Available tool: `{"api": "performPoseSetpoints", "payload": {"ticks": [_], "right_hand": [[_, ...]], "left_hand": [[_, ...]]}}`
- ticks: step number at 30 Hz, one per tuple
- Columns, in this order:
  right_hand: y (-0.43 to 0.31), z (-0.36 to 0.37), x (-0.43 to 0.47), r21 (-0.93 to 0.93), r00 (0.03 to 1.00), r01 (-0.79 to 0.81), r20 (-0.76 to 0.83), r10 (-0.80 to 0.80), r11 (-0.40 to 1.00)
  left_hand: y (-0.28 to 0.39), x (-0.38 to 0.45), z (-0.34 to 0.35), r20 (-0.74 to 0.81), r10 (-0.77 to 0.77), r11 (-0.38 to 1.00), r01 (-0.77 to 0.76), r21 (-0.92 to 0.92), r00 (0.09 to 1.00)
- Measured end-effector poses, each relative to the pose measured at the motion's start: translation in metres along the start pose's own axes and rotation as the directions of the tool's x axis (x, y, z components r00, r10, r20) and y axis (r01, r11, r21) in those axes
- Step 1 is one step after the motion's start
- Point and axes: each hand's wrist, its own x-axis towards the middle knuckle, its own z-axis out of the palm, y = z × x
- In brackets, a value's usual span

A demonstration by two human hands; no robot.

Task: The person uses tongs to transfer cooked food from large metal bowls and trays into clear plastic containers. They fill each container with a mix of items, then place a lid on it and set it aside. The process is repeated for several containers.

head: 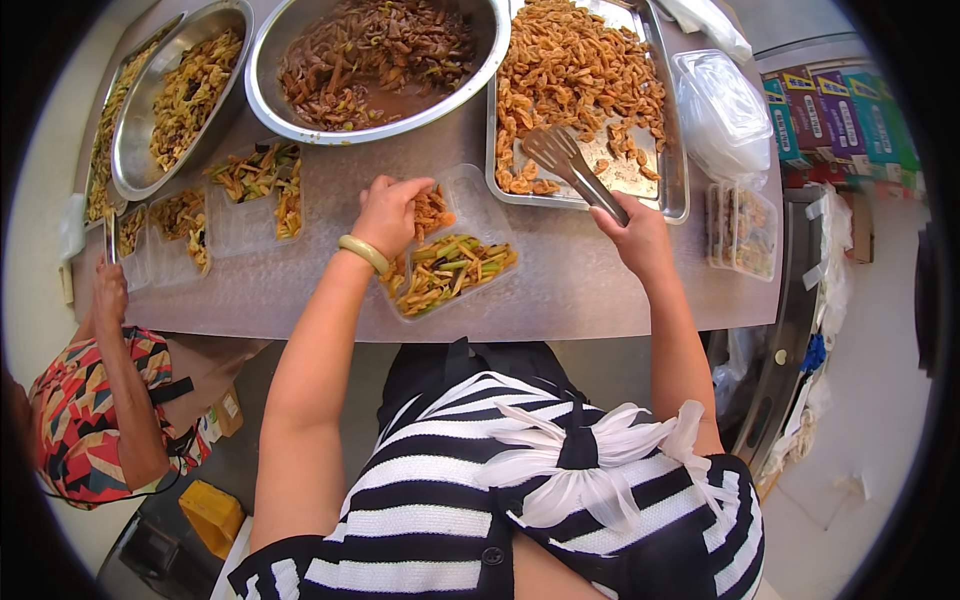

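My right hand (637,232) grips metal serving tongs (574,169), their slotted head over the near part of a metal tray (491,142) of orange-brown cooked shrimp (577,60). With its fingers curled, my left hand (394,217) rests at the left side of a clear plastic compartment container (480,195). Shredded orange-brown food (433,212) lies beside those fingers; whether they pinch any of it is hidden. The container's near compartment holds green and yellow vegetable strips (457,271), and its far right compartment shows no food.
Beyond stand a steel basin (259,97) of brown meat strips and an oval basin (124,150) of egg mix. Part-filled containers (251,217) sit left, near a co-worker's hands (111,289). Stacked empty containers (724,109) and filled ones (742,232) stand right.
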Motion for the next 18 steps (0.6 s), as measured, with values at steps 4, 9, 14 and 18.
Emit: {"api": "performPoseSetpoints", "payload": {"ticks": [4,9,14,18], "right_hand": [[-0.007,0.002,-0.003,0.041,0.998,-0.01,0.058,0.007,0.999],[0.003,0.008,-0.001,0.042,1.0,0.006,0.001,-0.006,0.999],[0.011,0.003,-0.001,0.07,0.999,-0.018,-0.037,0.02,0.997],[0.012,0.003,-0.004,0.062,0.997,-0.044,-0.055,0.048,0.997]], "left_hand": [[0.013,-0.012,-0.017,-0.016,-0.03,0.993,0.031,0.117,0.999],[0.023,-0.021,-0.017,0.026,-0.179,0.946,0.165,0.28,0.983],[0.025,-0.02,-0.024,-0.005,-0.258,0.898,0.241,0.368,0.966],[0.025,-0.022,-0.017,-0.018,-0.227,0.922,0.221,0.317,0.974]]}}
